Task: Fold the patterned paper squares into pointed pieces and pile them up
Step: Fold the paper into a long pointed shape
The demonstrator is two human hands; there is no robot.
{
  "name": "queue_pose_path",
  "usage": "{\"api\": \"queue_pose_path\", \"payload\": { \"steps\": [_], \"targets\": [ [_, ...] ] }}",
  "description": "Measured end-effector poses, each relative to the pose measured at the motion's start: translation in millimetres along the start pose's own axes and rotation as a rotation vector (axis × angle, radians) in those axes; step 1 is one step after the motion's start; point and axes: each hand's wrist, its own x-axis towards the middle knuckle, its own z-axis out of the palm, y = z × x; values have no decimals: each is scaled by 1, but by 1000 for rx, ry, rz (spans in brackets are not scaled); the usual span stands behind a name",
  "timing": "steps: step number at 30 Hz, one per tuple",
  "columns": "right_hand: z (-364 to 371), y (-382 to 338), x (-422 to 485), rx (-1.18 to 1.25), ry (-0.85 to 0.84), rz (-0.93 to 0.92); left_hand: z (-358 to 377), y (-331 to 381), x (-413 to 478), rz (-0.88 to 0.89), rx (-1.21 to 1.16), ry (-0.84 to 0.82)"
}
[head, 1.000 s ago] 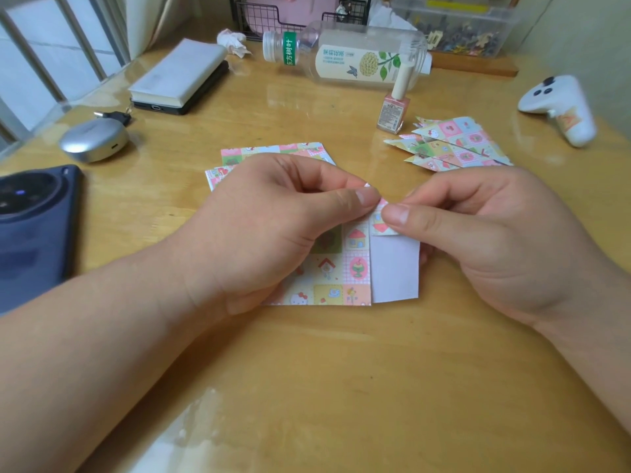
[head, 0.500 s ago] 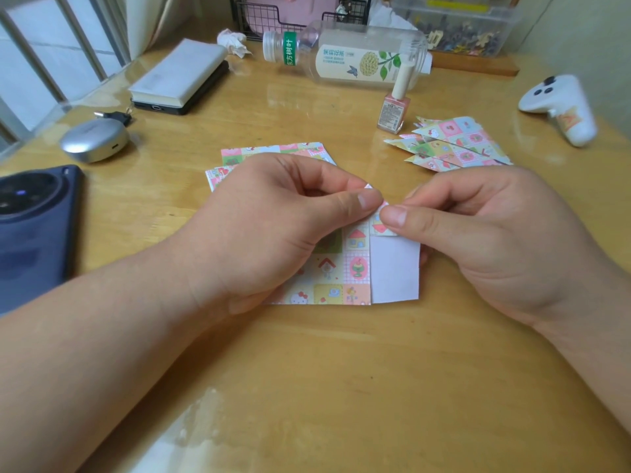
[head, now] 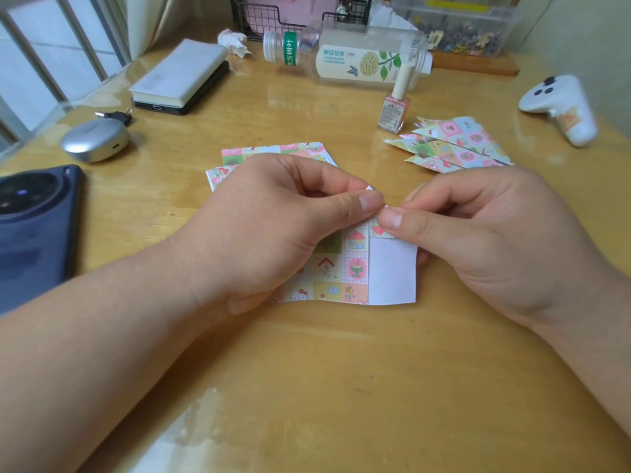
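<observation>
A patterned paper square [head: 345, 264] lies on the wooden table, its right strip folded over so the white underside [head: 392, 274] shows. My left hand [head: 273, 227] pinches its top edge between thumb and forefinger and covers its left part. My right hand [head: 485, 230] pinches the top of the folded strip, thumb tip almost touching the left thumb. Flat unfolded patterned squares [head: 259, 152] lie just behind my left hand, partly hidden. A pile of folded pointed pieces [head: 450, 143] sits at the right rear.
A pink nail polish bottle [head: 394, 104] stands beside the pile, with a plastic drink bottle [head: 345, 54] lying behind it. A white controller [head: 560, 107] is at far right. A dark phone [head: 32, 227], silver earbud case [head: 95, 139] and power bank [head: 181, 80] sit at left.
My two thumbs have drawn closer together at the paper's top edge. The paper and everything else on the table stay where they were.
</observation>
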Motion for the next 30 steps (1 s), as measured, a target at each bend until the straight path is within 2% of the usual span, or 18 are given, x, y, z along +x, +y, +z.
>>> {"api": "queue_pose_path", "payload": {
  "steps": [13, 18, 22, 30],
  "targets": [
    [1, 1, 0, -38, -15, -32, -1, 0, -1, 23, 23, -28],
    [-2, 0, 1, 91, -83, 51, -1, 2, -3, 38, 8, -57],
    [0, 1, 2, 158, -72, 75, 1, 3, -4, 33, 9, -57],
    [10, -5, 1, 118, 11, 48, 3, 14, -10, 145, 327, 17]
  ]
}}
